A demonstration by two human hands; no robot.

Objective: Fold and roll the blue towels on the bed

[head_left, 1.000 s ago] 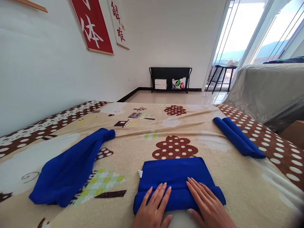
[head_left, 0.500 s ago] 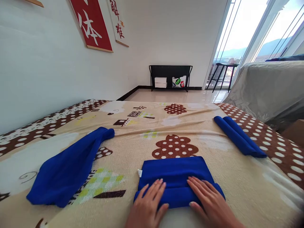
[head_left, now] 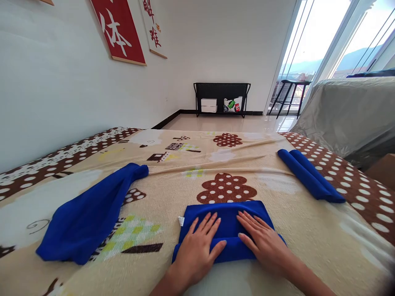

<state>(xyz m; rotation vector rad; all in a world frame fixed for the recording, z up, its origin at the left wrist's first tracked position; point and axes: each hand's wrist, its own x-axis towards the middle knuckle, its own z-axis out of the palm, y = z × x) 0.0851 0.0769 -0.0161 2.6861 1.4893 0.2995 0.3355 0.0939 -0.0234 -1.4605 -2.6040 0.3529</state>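
Observation:
A blue cloth [head_left: 228, 213] lies in front of me, its near edge rolled or folded over and a small white tag [head_left: 181, 221] at its left side. My left hand [head_left: 200, 244] rests flat on the left part of this cloth, fingers stretched forward. On the right part lies my right hand [head_left: 262, 238], also flat with its fingers out. To the left, a second blue cloth [head_left: 89, 218] is spread loosely, narrowing at its far end. A third blue cloth [head_left: 310, 176], rolled from two sides into a double roll, sits on the right.
Everything lies on a beige patterned blanket [head_left: 173, 185] with brown polka-dot borders. A black rack [head_left: 221, 96] with a white box [head_left: 209, 105] stands by the far wall. To the right are a plastic-covered piece of furniture [head_left: 354, 111] and a black stool [head_left: 291, 92].
Both hands have slid forward over the middle cloth, from its near fold onto its flat far part. The cloth's near edge has shifted slightly. The other two cloths stay in place.

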